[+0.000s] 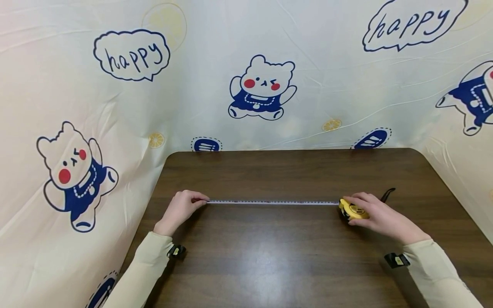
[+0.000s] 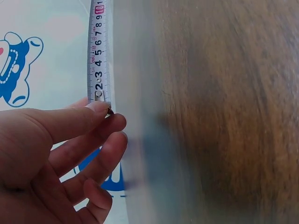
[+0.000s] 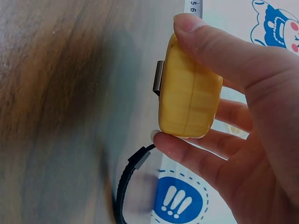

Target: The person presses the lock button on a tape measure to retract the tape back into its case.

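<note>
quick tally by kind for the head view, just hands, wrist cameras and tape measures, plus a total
Hands: 2, left hand and right hand
Wrist cameras: 2, left camera and right camera
Tape measures: 1, yellow tape measure
Total: 5

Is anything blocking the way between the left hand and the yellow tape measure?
Nothing visible blocks it. Only the pulled-out tape stretches from the left hand to the yellow tape measure, which the right hand holds.

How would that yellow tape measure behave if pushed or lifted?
The yellow tape measure probably won't roll far, given its blocky shape and jutting clip. Its thin, extended blade would likely flex if pressed. The curving black strap looks floppy, so it may dangle.
</note>
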A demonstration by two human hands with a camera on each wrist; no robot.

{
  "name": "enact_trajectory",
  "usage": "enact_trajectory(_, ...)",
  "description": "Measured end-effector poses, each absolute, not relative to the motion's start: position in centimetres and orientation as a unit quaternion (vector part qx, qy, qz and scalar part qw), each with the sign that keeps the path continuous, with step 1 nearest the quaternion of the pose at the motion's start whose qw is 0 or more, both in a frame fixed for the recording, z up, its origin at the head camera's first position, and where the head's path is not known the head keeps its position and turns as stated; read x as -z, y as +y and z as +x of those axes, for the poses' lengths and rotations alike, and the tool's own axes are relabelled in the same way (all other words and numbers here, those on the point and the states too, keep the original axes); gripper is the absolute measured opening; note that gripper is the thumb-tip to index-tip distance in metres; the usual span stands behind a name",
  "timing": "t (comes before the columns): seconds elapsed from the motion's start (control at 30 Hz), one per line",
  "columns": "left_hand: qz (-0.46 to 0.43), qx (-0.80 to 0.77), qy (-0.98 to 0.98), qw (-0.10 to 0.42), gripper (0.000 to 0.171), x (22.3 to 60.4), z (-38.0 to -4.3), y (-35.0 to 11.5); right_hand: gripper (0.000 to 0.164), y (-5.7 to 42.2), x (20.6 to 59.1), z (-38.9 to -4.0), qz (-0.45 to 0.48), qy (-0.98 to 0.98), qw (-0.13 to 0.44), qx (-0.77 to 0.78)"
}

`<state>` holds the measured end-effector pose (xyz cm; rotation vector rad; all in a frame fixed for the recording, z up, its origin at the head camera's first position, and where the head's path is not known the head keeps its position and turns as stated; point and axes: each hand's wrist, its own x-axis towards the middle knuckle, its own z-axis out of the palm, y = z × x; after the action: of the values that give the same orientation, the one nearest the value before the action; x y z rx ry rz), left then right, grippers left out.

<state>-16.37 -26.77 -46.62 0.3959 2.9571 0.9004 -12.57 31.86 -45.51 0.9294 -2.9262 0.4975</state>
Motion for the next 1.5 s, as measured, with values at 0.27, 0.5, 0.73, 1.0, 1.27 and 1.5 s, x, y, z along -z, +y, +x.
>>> enact_trajectory(0.27, 0.128, -0.291, 0.948, 0.02, 0.013, 46.6, -16.4, -26.4, 0.065, 31.5, 45.5, -12.6, 0.311, -0.936, 0.018, -0.161)
enact_trajectory(0.5, 0.127, -0.295, 0.946, 0.034, 0.014, 46.2, -16.4, -25.8, 0.066, 31.1, 45.3, -12.5, 0.311, -0.936, 0.011, -0.164)
enact_trajectory(0.73, 0.128, -0.296, 0.946, 0.039, 0.015, 46.1, -16.5, -25.3, 0.065, 30.5, 45.4, -12.7, 0.322, -0.932, 0.028, -0.165)
enact_trajectory(1.0, 0.135, -0.293, 0.946, 0.034, 0.014, 46.2, -16.3, -24.7, 0.065, 29.9, 45.5, -12.9, 0.327, -0.93, 0.023, -0.163)
enact_trajectory(1.27, 0.147, -0.296, 0.944, 0.024, 0.012, 46.1, -16.3, -24.0, 0.066, 29.5, 45.4, -12.9, 0.333, -0.928, 0.024, -0.166)
enact_trajectory(1.5, 0.153, -0.297, 0.942, 0.026, 0.012, 46.3, -16.5, -23.6, 0.066, 29.1, 45.7, -13.1, 0.341, -0.925, 0.036, -0.164)
